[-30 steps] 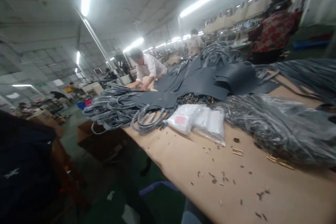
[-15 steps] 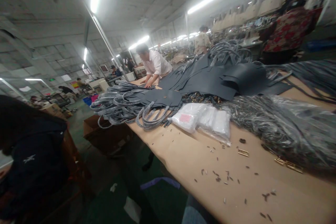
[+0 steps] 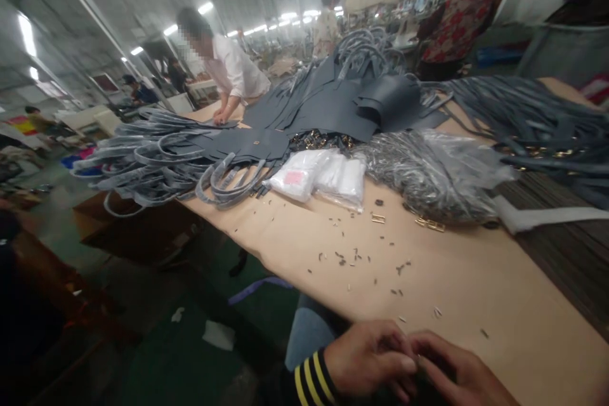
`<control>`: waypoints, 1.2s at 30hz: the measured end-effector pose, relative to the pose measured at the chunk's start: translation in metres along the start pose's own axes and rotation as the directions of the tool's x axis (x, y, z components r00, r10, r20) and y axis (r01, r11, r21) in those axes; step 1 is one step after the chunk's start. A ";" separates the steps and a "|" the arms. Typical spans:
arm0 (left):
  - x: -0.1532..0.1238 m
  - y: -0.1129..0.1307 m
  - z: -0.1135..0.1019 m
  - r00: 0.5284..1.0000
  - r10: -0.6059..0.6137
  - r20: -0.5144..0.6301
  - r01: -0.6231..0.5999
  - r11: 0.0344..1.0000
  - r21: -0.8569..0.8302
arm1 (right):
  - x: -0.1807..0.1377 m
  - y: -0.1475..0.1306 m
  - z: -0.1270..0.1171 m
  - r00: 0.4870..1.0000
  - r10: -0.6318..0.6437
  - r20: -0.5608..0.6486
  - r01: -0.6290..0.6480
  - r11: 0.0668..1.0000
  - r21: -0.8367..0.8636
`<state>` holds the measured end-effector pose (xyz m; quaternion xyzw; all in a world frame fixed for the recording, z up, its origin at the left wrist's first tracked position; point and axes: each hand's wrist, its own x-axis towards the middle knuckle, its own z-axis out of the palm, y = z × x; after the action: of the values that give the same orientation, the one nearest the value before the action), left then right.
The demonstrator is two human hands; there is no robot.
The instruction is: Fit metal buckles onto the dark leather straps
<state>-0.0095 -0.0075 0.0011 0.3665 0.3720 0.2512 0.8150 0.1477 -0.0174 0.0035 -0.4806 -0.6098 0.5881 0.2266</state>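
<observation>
The white packets (image 3: 297,174), wrapped in clear plastic, lie on the tan table (image 3: 295,241) and serve as the landmark. Well on the wearer's side of the packets, over the table's near edge, the person's left hand (image 3: 368,358) and right hand (image 3: 457,368) meet at the fingertips, fingers curled inward. Whether they pinch anything cannot be told, as the meeting point is blurred and partly hidden. A dark cuff with yellow stripes (image 3: 314,380) circles the left wrist.

Small dark pieces (image 3: 340,260) lie scattered between the packets and the hands, the nearest ones just beyond the fingers. A gold rectangular buckle (image 3: 378,219) sits near the packets, to their right and slightly closer to the wearer. Right of the packets spreads a clear plastic bag (image 3: 423,171) with dark contents; left of them lie grey strap loops (image 3: 143,158). Directly behind the packets is a heap of gold-and-dark hardware (image 3: 318,139), and farther behind, stacked dark panels (image 3: 323,104). Beyond the packets to the left, a co-worker in a white top (image 3: 238,73) leans over the table, arms reaching down.
</observation>
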 end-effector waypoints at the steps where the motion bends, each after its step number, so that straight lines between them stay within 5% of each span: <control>1: 0.000 0.001 0.000 1.000 0.003 -0.018 -0.003 1.000 0.007 | 0.000 -0.003 0.000 1.000 -0.005 -0.023 0.005 1.000 -0.008; 16: 0.007 0.004 -0.003 0.990 0.043 -0.132 -0.037 0.998 0.047 | -0.001 -0.008 -0.009 0.999 -0.030 -0.033 0.030 1.000 0.000; 24: 0.007 0.006 0.004 0.972 0.157 -0.174 -0.115 0.966 0.231 | 0.000 -0.007 -0.008 0.999 -0.004 -0.048 0.008 0.997 0.083; 31: -0.003 0.009 0.020 0.876 0.416 -0.244 -0.155 0.722 0.674 | 0.003 -0.001 -0.008 0.994 0.014 -0.104 -0.015 1.000 -0.009; 36: 0.000 0.009 0.012 0.944 0.262 -0.200 -0.139 0.867 0.478 | -0.002 -0.011 -0.013 0.998 -0.014 -0.056 0.010 0.997 -0.077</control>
<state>-0.0011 -0.0068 0.0135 0.5490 0.4832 0.2860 0.6192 0.1558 -0.0114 0.0175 -0.5018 -0.6282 0.5489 0.2286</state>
